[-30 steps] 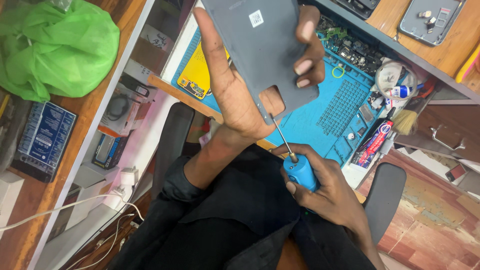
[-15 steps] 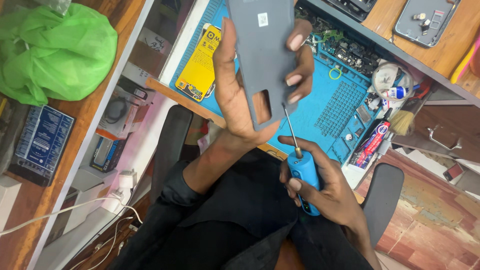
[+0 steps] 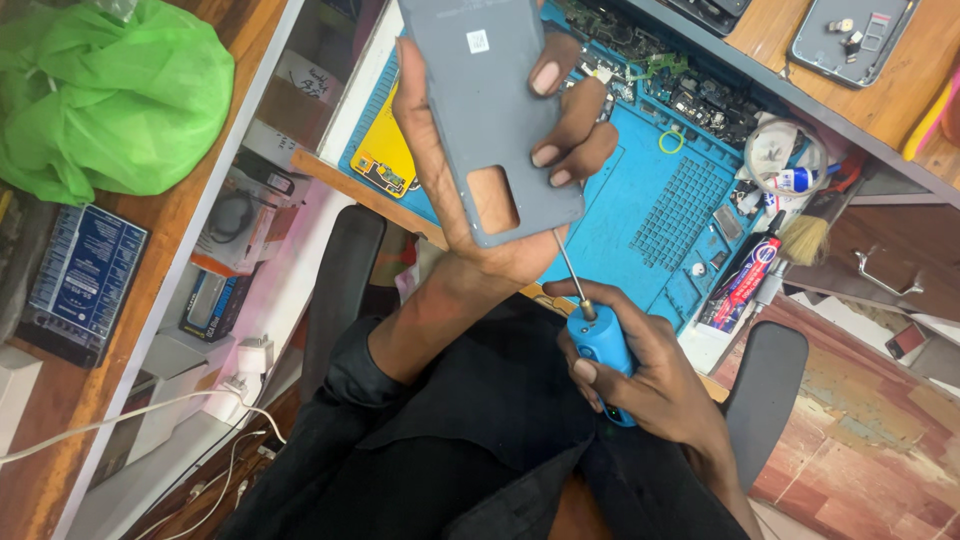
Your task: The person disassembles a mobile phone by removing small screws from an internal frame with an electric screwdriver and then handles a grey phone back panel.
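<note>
Fingers of the left hand (image 3: 480,170) stay clamped around the grey phone back panel (image 3: 487,110), now lifted higher over the blue mat (image 3: 650,215), while the right hand (image 3: 640,375) has drawn its blue screwdriver (image 3: 600,350) lower, tip at the panel's near edge.

Head cam, looks steeply down, close over blue mat (image 3: 640,215).

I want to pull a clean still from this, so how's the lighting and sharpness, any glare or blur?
Head view: even, soft light with no hard shadows; the grey phone back in the left hand is sharp, without glare; the blue screwdriver in the right hand is also crisp; the green bag looks bright but not washed out; the whole frame is tilted.
</note>
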